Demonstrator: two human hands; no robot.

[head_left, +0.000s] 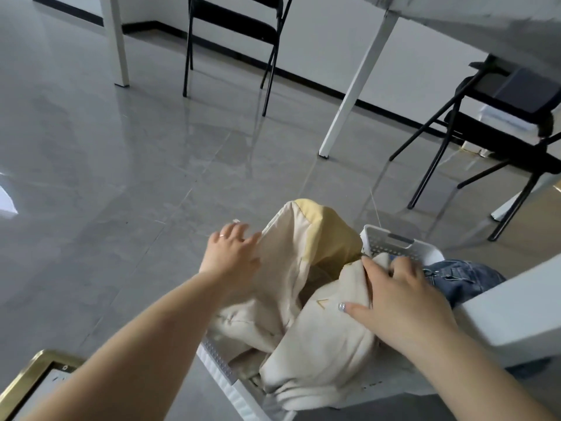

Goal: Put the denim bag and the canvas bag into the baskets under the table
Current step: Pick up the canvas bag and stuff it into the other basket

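Head view: both hands, left [232,253] and right [400,296], flat on canvas bag [321,344].

Floor [106,177] left of basket [218,369] open. Desk [516,317] edge overhangs on right; canvas bag [303,299] fills basket. Chairs [230,31], desk legs [358,83] stand well beyond.

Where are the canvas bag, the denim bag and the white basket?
canvas bag [318,338], head view, on its cream front panel.
denim bag [461,279], head view, on the blue fabric.
white basket [391,246], head view, on its perforated far wall.
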